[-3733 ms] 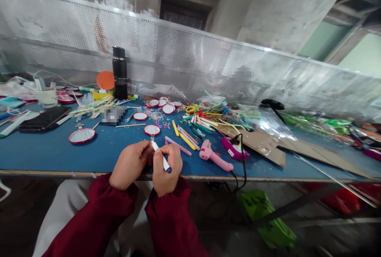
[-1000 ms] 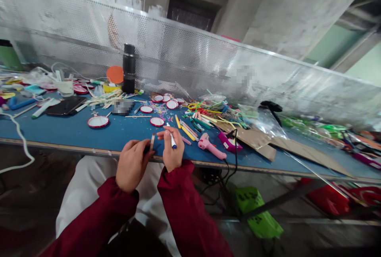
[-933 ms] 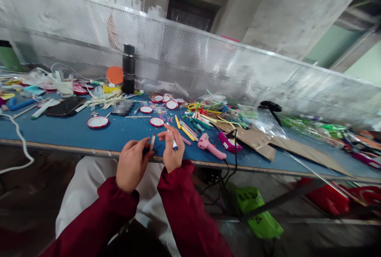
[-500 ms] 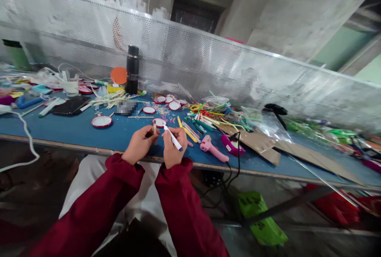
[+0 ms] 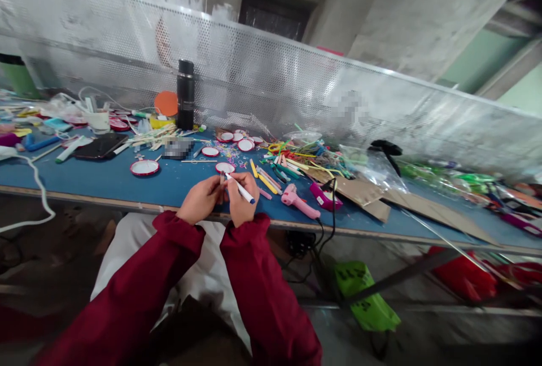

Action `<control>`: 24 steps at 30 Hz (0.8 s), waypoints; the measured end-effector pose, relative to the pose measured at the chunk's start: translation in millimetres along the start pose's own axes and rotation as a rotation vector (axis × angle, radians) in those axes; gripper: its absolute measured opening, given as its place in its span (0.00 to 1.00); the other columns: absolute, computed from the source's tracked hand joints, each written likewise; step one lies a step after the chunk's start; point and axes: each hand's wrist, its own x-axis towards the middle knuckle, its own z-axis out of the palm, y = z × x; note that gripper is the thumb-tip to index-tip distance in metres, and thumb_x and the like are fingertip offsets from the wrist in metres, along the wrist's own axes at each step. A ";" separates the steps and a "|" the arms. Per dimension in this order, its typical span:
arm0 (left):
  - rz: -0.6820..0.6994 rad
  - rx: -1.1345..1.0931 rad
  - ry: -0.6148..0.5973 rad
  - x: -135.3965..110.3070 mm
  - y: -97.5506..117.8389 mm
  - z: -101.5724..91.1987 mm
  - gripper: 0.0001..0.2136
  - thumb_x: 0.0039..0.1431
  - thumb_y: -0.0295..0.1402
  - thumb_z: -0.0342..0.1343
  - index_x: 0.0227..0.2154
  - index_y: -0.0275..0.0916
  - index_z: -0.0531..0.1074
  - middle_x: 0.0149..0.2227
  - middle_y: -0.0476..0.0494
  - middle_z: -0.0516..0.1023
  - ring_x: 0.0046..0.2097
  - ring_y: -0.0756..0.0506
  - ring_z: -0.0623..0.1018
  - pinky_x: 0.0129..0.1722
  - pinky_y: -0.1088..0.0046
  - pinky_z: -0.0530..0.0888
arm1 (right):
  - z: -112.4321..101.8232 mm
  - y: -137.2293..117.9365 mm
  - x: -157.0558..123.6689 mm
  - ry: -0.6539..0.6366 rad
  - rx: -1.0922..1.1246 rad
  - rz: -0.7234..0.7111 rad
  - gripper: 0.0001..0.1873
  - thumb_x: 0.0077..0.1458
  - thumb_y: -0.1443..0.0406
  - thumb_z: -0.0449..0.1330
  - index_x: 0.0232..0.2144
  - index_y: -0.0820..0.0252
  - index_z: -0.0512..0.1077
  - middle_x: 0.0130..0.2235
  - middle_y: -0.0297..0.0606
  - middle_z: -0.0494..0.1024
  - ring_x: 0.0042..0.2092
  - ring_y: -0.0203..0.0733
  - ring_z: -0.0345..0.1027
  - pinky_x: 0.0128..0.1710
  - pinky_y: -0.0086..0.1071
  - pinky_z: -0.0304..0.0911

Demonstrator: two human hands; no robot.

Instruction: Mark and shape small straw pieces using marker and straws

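Observation:
Near the table's front edge, my left hand [image 5: 200, 200] pinches a short, narrow wooden stick [image 5: 222, 177], its upper end showing above the fingers. A white marker [image 5: 244, 192] with a dark blue end is gripped in my right hand [image 5: 242, 208]. Its tip points up and left, close by the stick; whether the two touch I cannot tell. Just beyond both hands lies a round white lid with a red rim [image 5: 224, 168]. Another red-rimmed lid [image 5: 144, 168] is off to the left.
Right of my hands lie several coloured pens [image 5: 266, 178], a pink glue gun [image 5: 300, 201] with a black cord, a purple box [image 5: 325, 196] and cardboard strips [image 5: 364, 196]. A black bottle [image 5: 185, 95] stands at the back before a perforated metal screen [image 5: 271, 72].
My right hand has brought the marker's tip nearer the stick, and the stick sits lower between my fingers. The whole view has shifted slightly.

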 end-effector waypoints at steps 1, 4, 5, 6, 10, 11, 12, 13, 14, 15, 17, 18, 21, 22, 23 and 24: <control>-0.005 0.000 -0.003 0.3 -0.3 0.4 0.11 0.63 0.38 0.49 0.26 0.40 0.65 0.23 0.52 0.70 0.26 0.50 0.68 0.27 0.75 0.63 | 0.6 -0.8 0.8 -0.001 0.013 0.017 0.06 0.56 0.62 0.58 0.33 0.58 0.69 0.27 0.31 0.75 0.27 0.35 0.67 0.29 0.30 0.64; -0.020 -0.020 -0.033 5.7 -2.5 1.1 0.11 0.63 0.39 0.49 0.27 0.40 0.67 0.23 0.51 0.71 0.25 0.50 0.68 0.26 0.75 0.63 | 0.5 -7.4 5.3 -0.008 0.070 0.095 0.05 0.53 0.62 0.60 0.30 0.58 0.69 0.24 0.29 0.74 0.25 0.34 0.65 0.26 0.29 0.63; -0.024 -0.031 -0.051 9.2 -2.8 0.7 0.12 0.63 0.39 0.49 0.27 0.40 0.67 0.23 0.51 0.71 0.24 0.50 0.68 0.26 0.75 0.63 | -0.6 -11.1 8.0 -0.017 0.091 0.120 0.05 0.53 0.62 0.60 0.29 0.58 0.69 0.23 0.29 0.74 0.24 0.34 0.65 0.26 0.29 0.63; -0.027 -0.042 -0.072 13.6 -2.7 -0.2 0.12 0.63 0.40 0.48 0.27 0.39 0.67 0.22 0.51 0.71 0.24 0.50 0.69 0.26 0.75 0.63 | -2.4 -15.5 11.5 -0.025 0.110 0.134 0.05 0.53 0.63 0.59 0.28 0.58 0.68 0.23 0.29 0.74 0.24 0.34 0.66 0.26 0.29 0.63; 0.001 -0.077 -0.181 37.8 6.1 -8.4 0.12 0.63 0.40 0.49 0.29 0.39 0.66 0.24 0.50 0.74 0.24 0.51 0.70 0.25 0.76 0.66 | -13.7 -32.8 36.1 -0.033 0.111 0.057 0.06 0.53 0.62 0.59 0.27 0.58 0.68 0.23 0.29 0.75 0.27 0.34 0.69 0.30 0.29 0.65; 0.014 -0.084 -0.213 44.6 10.2 -11.0 0.11 0.63 0.39 0.49 0.29 0.39 0.66 0.26 0.49 0.75 0.25 0.51 0.70 0.26 0.76 0.67 | -16.6 -35.8 44.5 -0.035 0.102 0.034 0.07 0.54 0.62 0.59 0.28 0.58 0.68 0.24 0.29 0.75 0.27 0.35 0.69 0.30 0.29 0.65; 0.029 -0.088 -0.240 51.1 14.5 -13.3 0.10 0.63 0.39 0.50 0.30 0.39 0.66 0.27 0.49 0.76 0.25 0.51 0.71 0.27 0.76 0.67 | -19.2 -37.9 53.1 -0.037 0.096 0.015 0.07 0.54 0.61 0.59 0.28 0.58 0.68 0.24 0.30 0.75 0.27 0.35 0.69 0.29 0.29 0.65; 0.040 -0.089 -0.263 57.2 18.6 -15.2 0.10 0.63 0.40 0.51 0.31 0.39 0.67 0.26 0.49 0.76 0.25 0.51 0.71 0.26 0.76 0.67 | -21.5 -39.2 61.8 -0.041 0.093 0.000 0.08 0.54 0.60 0.60 0.28 0.58 0.68 0.24 0.30 0.75 0.26 0.35 0.68 0.29 0.30 0.64; 0.047 -0.088 -0.287 62.6 22.2 -16.5 0.10 0.63 0.40 0.51 0.30 0.38 0.67 0.26 0.49 0.76 0.25 0.51 0.71 0.26 0.76 0.67 | -23.3 -39.6 70.1 -0.052 0.090 -0.014 0.08 0.54 0.60 0.60 0.28 0.58 0.68 0.24 0.30 0.75 0.26 0.35 0.68 0.28 0.30 0.64; 0.053 -0.090 -0.309 67.1 24.8 -17.2 0.11 0.63 0.40 0.51 0.29 0.38 0.67 0.25 0.49 0.75 0.25 0.52 0.70 0.25 0.77 0.66 | -24.9 -39.1 77.7 -0.071 0.084 -0.028 0.08 0.53 0.60 0.60 0.28 0.58 0.68 0.24 0.30 0.75 0.25 0.35 0.67 0.27 0.30 0.64; 0.024 -0.136 -0.357 73.3 26.1 -16.4 0.13 0.63 0.42 0.51 0.29 0.38 0.66 0.26 0.49 0.75 0.25 0.52 0.70 0.25 0.77 0.65 | -27.5 -35.7 89.5 -0.120 0.052 -0.064 0.07 0.54 0.60 0.60 0.28 0.57 0.68 0.24 0.30 0.74 0.25 0.35 0.67 0.27 0.30 0.64; -0.011 -0.173 -0.377 75.2 24.9 -15.2 0.14 0.63 0.44 0.51 0.29 0.38 0.66 0.27 0.48 0.75 0.25 0.52 0.70 0.24 0.77 0.65 | -28.9 -32.8 93.6 -0.142 0.024 -0.086 0.07 0.54 0.61 0.59 0.28 0.56 0.68 0.24 0.30 0.74 0.25 0.36 0.67 0.27 0.30 0.64; -0.115 -0.278 -0.396 77.9 16.0 -10.4 0.16 0.61 0.48 0.53 0.32 0.37 0.67 0.28 0.48 0.75 0.24 0.52 0.69 0.23 0.77 0.63 | -33.7 -20.6 99.3 -0.173 -0.079 -0.154 0.06 0.55 0.61 0.59 0.28 0.55 0.67 0.25 0.31 0.73 0.27 0.36 0.67 0.27 0.31 0.63; -0.126 -0.306 -0.391 78.5 12.6 -8.8 0.17 0.61 0.49 0.53 0.32 0.37 0.67 0.28 0.48 0.75 0.24 0.53 0.69 0.23 0.76 0.64 | -35.3 -15.9 99.8 -0.176 -0.111 -0.177 0.06 0.55 0.61 0.59 0.29 0.56 0.68 0.26 0.31 0.73 0.27 0.36 0.67 0.28 0.31 0.63; -0.130 -0.332 -0.386 79.4 9.4 -7.5 0.18 0.60 0.50 0.54 0.31 0.37 0.66 0.27 0.49 0.74 0.24 0.53 0.69 0.24 0.76 0.64 | -36.7 -11.1 100.0 -0.192 -0.140 -0.205 0.06 0.56 0.62 0.59 0.28 0.56 0.68 0.27 0.31 0.73 0.28 0.36 0.67 0.29 0.32 0.63; -0.131 -0.351 -0.382 80.4 6.6 -6.3 0.19 0.60 0.50 0.54 0.31 0.37 0.66 0.27 0.49 0.73 0.24 0.53 0.69 0.24 0.76 0.64 | -37.8 -6.5 100.1 -0.222 -0.162 -0.228 0.06 0.56 0.62 0.59 0.28 0.56 0.68 0.27 0.31 0.72 0.29 0.37 0.67 0.31 0.32 0.64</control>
